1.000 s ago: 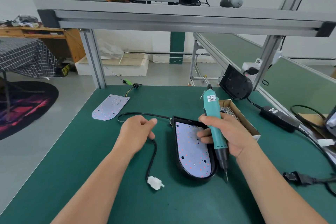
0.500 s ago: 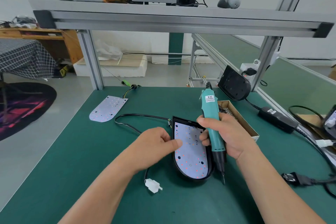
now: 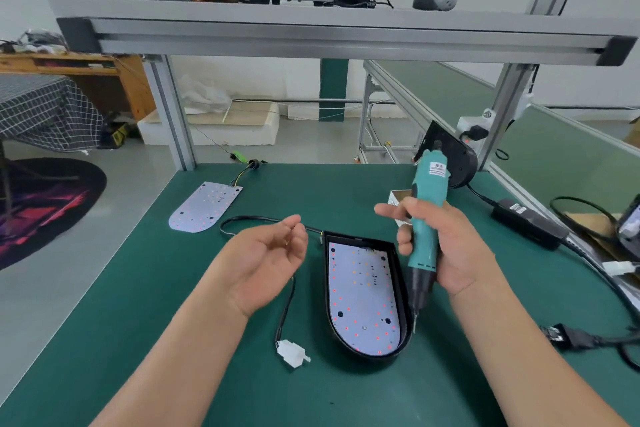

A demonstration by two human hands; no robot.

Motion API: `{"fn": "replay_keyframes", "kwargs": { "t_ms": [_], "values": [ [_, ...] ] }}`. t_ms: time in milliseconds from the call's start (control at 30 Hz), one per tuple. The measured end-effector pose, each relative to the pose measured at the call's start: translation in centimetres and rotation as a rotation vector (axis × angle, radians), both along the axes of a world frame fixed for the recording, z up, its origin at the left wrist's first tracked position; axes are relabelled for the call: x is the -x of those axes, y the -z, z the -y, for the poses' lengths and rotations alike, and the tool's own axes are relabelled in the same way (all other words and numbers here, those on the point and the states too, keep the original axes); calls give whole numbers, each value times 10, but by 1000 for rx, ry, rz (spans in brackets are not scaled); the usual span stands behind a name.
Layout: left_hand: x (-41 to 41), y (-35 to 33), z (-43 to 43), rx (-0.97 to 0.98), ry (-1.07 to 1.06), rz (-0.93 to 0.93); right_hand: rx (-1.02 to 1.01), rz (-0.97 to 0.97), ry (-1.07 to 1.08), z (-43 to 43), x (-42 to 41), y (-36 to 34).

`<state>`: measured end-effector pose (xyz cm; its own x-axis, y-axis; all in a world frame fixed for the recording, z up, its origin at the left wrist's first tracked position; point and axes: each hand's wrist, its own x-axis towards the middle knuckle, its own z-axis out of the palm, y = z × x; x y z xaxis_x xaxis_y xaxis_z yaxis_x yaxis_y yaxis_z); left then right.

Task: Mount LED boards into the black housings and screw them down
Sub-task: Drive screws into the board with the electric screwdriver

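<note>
Left hand (image 3: 266, 253) has drawn off the LED board (image 3: 362, 295) — palm up, fingers loose; right hand (image 3: 450, 246) grips the screwdriver (image 3: 431, 180), so screwing looks next.

Bright, even daylight; soft shadows, wide-angle edge bowing.

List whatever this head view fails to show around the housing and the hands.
In the head view:
Cardboard box: only a corner shows; the right hand and electric screwdriver cover the rest.
Left hand: fingers curl over the palm; whether they pinch a screw is too small to tell.
Screwdriver bit: too small to see whether a screw sits on it.
Dark device at right edge: cut off by the frame.
</note>
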<state>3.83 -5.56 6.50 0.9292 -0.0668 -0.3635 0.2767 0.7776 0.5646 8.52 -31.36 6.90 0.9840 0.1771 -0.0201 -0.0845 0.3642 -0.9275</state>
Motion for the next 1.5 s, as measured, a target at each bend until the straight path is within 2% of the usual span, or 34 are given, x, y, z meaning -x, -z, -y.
{"fn": "replay_keyframes", "kwargs": {
  "t_ms": [67, 300, 400, 567, 633, 1133, 1300, 1500],
  "values": [
    [0, 5, 1, 128, -67, -31, -95, -9, 20, 0, 2, 0],
    [4, 12, 12, 21, -22, 45, -243, -2, 81, -7, 9, -3],
    [6, 8, 12, -104, 49, 125, -294, 11, 87, -14, 13, -3],
    [12, 5, 16, -491, 135, 270, -422, 30, 99, -27, 21, 1],
    [14, 4, 18, -566, 164, 292, -462, 26, 128, -30, 23, 1],
    [23, 4, 17, -715, 405, 355, -600, 88, 270, -24, 19, -8],
    [25, 5, 23, -750, 436, 371, -693, 107, 331, -21, 15, -17],
    [26, 6, 26, -757, 419, 389, -670, 186, 350, -29, 17, -20]
  ]
}}
